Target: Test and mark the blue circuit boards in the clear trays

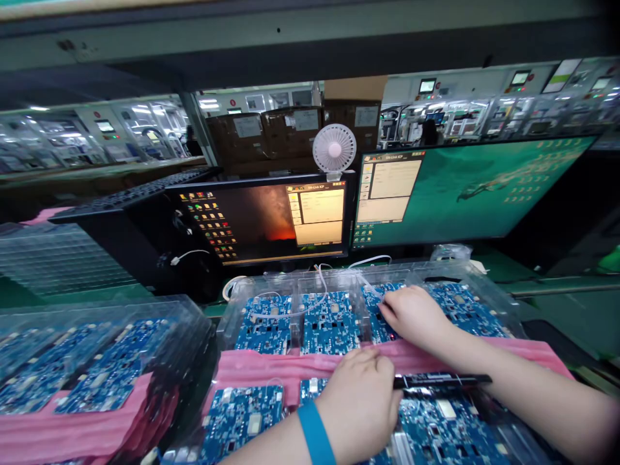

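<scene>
My left hand (361,397), with a blue band (316,431) at its wrist, is closed around a black marker pen (443,381) that sticks out to the right. It is over the front row of blue circuit boards (242,413). Farther back, my right hand (414,315) pinches at a blue circuit board (380,326) in the back row. A white cable (371,286) runs to its fingertips; the cable's end is hidden. A small red light shows on that board below the fingers. Pink foam strips (285,365) lie between the two rows in the clear plastic tray (230,323).
Two monitors (256,219) (465,194) stand behind the tray, with a small white fan (334,148) above them. A black computer case (126,226) is at the left. Stacked trays of boards with pink foam (82,426) fill the left front. Cardboard boxes (290,132) stand behind.
</scene>
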A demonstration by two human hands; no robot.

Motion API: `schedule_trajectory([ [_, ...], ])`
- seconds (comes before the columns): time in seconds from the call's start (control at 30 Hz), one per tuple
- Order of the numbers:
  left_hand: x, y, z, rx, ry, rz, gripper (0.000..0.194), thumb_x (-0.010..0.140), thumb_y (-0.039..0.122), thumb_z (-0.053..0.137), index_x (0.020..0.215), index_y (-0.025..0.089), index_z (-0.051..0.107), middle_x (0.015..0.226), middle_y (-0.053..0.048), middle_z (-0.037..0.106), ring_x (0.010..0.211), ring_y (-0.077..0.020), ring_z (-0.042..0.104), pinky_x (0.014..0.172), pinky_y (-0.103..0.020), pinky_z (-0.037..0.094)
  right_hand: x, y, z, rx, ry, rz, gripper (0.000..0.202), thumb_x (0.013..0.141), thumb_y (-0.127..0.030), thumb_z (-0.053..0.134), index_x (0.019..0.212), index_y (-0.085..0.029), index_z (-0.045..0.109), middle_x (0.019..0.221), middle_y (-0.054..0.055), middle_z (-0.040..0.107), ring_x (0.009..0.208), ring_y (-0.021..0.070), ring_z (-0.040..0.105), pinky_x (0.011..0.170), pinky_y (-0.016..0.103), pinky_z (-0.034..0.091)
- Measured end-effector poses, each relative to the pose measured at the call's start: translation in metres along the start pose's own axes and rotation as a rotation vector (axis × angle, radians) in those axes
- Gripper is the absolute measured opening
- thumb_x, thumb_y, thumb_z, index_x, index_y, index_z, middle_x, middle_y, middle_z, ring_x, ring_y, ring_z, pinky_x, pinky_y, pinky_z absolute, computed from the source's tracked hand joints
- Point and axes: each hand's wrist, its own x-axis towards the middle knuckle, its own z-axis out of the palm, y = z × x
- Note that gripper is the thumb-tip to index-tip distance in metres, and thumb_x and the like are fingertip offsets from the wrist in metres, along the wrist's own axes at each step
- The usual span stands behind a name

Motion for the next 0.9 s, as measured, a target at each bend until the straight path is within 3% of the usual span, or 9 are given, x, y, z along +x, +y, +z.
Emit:
schedule_trajectory([
  [0.3,-0.001,0.000,0.001,-0.022,0.013,0.001,0.021,0.080,0.027,0.044,0.091,0.010,0.051,0.093,-0.012,0.058,0.095,-0.0236,0.051,0.092,-0.039,0.034,0.003,-0.004,0.003,-0.022,0.004,0.042,0.028,0.087,-0.018,0.037,0.068,-0.015,0.056,0.059,0.004,0.057,0.057,0.0196,0.054,0.064,0.030,0.030],
  [0.5,0.000,0.000,-0.004,-0.049,0.016,-0.044,0.018,0.081,0.027,0.041,0.086,0.012,0.051,0.084,-0.010,0.058,0.082,-0.0236,0.053,0.078,-0.039,0.042,-0.004,0.013,-0.018,-0.018,0.023,0.060,0.029,0.086,-0.021,0.037,0.062,-0.016,0.053,0.061,0.003,0.056,0.063,0.0188,0.053,0.063,0.029,0.028],
  [0.6,0.001,0.000,-0.008,-0.089,0.042,-0.109,0.020,0.084,0.027,0.036,0.085,0.013,0.049,0.081,-0.009,0.058,0.074,-0.0223,0.054,0.068,-0.037,0.044,-0.026,0.032,-0.029,0.036,-0.008,0.050,0.030,0.084,-0.023,0.039,0.057,-0.017,0.050,0.056,0.002,0.052,0.062,0.0178,0.051,0.064,0.028,0.029],
  [0.7,0.003,-0.001,-0.010,-0.145,0.102,-0.154,0.020,0.086,0.027,0.030,0.089,0.014,0.046,0.081,-0.008,0.057,0.073,-0.0209,0.053,0.063,-0.034,0.043,-0.062,0.039,-0.035,0.245,-0.093,0.087,0.032,0.084,-0.027,0.037,0.057,-0.018,0.051,0.060,0.002,0.053,0.063,0.0183,0.050,0.063,0.028,0.031],
  [0.8,0.004,-0.003,-0.008,-0.174,0.127,-0.175,0.021,0.088,0.027,0.027,0.091,0.015,0.044,0.080,-0.008,0.057,0.072,-0.0200,0.054,0.061,-0.032,0.042,-0.098,0.025,-0.038,0.478,-0.228,0.120,0.033,0.087,-0.032,0.034,0.064,-0.019,0.053,0.069,0.003,0.055,0.069,0.0194,0.050,0.064,0.028,0.034],
  [0.9,0.006,-0.004,-0.006,-0.153,0.119,-0.171,0.022,0.088,0.029,0.027,0.088,0.015,0.043,0.076,-0.007,0.057,0.069,-0.0196,0.054,0.059,-0.031,0.041,-0.119,0.004,-0.040,0.589,-0.283,0.115,0.028,0.088,-0.031,0.035,0.074,-0.019,0.056,0.078,0.004,0.056,0.076,0.0202,0.050,0.070,0.030,0.035],
])
